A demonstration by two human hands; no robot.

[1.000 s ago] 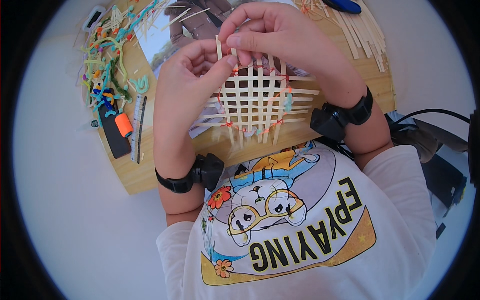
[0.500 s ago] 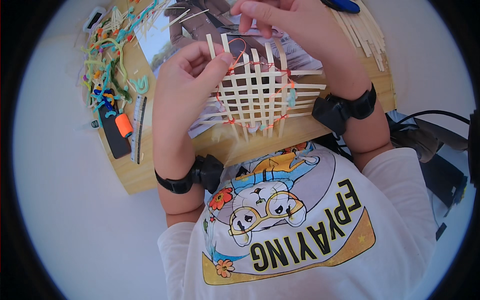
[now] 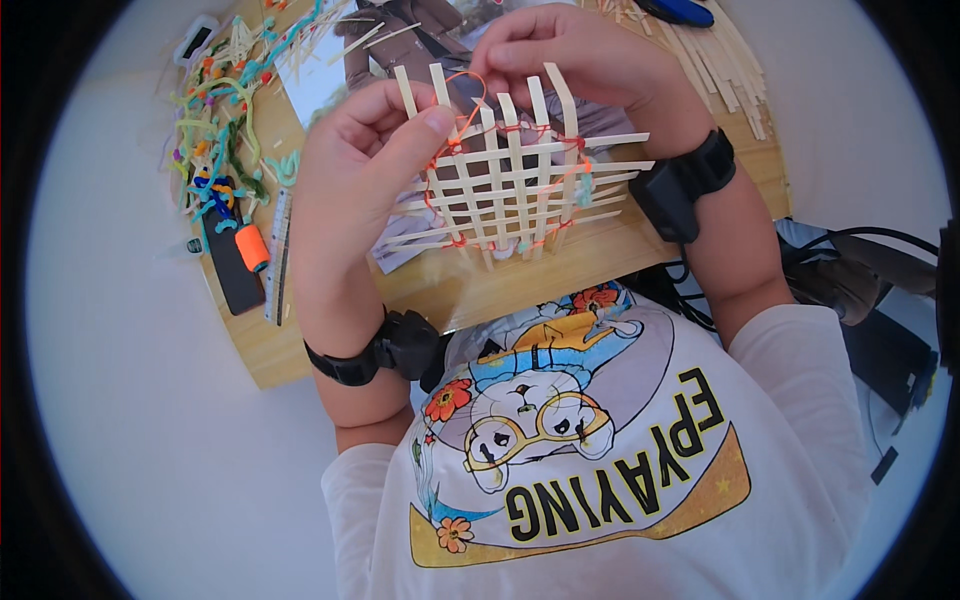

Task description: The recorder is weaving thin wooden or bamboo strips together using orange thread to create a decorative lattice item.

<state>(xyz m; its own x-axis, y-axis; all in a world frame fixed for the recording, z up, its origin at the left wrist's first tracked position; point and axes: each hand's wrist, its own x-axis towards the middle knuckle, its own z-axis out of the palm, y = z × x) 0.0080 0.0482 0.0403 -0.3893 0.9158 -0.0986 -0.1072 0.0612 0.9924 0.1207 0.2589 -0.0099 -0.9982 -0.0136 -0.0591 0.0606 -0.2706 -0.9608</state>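
Note:
A lattice of pale flat wooden strips [image 3: 508,185], crossed over and under, is tilted up above the table. Red and orange thread ties several of its crossings, and a bit of pale green fuzzy yarn [image 3: 585,190] shows at its right side. My left hand [image 3: 365,165] pinches the lattice at its upper left corner, between thumb and fingers. From that corner an orange thread [image 3: 482,92] rises in a loop. Just beyond the loop is my right hand [image 3: 570,50], its fingers curled together; whatever is in its fingertips is too small to make out.
At the left lie a heap of coloured fuzzy yarn [image 3: 235,100], an orange spool [image 3: 252,247], a dark flat slab [image 3: 232,275] and a ruler [image 3: 279,240]. Loose wooden strips [image 3: 725,65] and a blue-handled tool [image 3: 680,12] lie far right. A printed sheet [image 3: 315,65] is under the work.
My right hand has come down and nearer the thread loop, its fingers drawing together. My left hand and the lattice have shifted slightly left and tilted a little more.

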